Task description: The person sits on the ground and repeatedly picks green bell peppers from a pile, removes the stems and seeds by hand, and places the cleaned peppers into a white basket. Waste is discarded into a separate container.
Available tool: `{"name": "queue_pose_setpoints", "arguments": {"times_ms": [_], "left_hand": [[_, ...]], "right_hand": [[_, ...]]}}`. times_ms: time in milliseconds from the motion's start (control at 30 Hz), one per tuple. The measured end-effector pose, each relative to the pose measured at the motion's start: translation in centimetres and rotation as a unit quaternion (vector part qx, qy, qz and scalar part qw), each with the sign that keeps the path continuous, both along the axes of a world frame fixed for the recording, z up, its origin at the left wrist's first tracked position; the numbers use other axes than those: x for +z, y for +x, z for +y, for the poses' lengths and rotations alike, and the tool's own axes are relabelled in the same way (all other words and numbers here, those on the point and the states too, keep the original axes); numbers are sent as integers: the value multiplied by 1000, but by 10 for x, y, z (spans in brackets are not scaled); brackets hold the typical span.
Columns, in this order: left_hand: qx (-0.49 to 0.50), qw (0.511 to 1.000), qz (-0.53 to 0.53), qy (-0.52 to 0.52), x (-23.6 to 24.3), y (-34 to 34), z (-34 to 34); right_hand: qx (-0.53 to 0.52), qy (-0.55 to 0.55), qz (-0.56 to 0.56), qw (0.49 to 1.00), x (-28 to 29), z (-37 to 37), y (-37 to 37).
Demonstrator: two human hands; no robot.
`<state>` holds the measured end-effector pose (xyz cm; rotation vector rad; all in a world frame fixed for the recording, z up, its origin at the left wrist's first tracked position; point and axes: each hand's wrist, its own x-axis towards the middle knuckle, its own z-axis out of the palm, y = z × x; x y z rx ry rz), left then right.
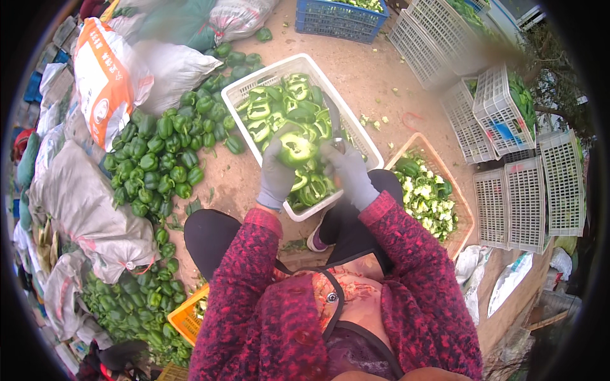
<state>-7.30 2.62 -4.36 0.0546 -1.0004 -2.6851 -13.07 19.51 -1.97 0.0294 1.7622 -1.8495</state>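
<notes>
My left hand [273, 171], in a grey glove, grips a cut green pepper [297, 147], its pale inside facing up. My right hand [347, 166], also gloved, is closed on a small knife [337, 141] beside the pepper's right side. Both hands are over a white plastic crate [378, 159] holding many opened, sliced pepper pieces [257, 109]. At my right knee an orange crate [462, 203] holds pale pepper cores and bits of green [426, 197].
Piles of whole peppers [159, 162] and sacks [95, 209] lie on my left. An orange crate [181, 317] sits at lower left. A blue crate [337, 25] stands ahead; stacked pale crates [511, 197] and white sacks [508, 282] are on my right.
</notes>
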Motion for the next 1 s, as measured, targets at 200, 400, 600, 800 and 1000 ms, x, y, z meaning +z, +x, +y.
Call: {"name": "queue_pose_setpoints", "arguments": {"times_ms": [200,400,600,800,1000], "left_hand": [[79,982,-53,-164,5,13,25],[185,864,-53,-464,-14,12,30],[90,695,-113,-704,3,12,2],[-28,665,-211,-716,3,16,8],[91,733,-175,-651,-20,9,19]], "right_hand": [[-52,-105,-58,991,-5,-14,27],[8,-68,7,998,3,-11,4],[139,275,152,939,53,-2,-7],[273,422,306,808,69,1,-3],[329,397,282,809,76,4,-26]]}}
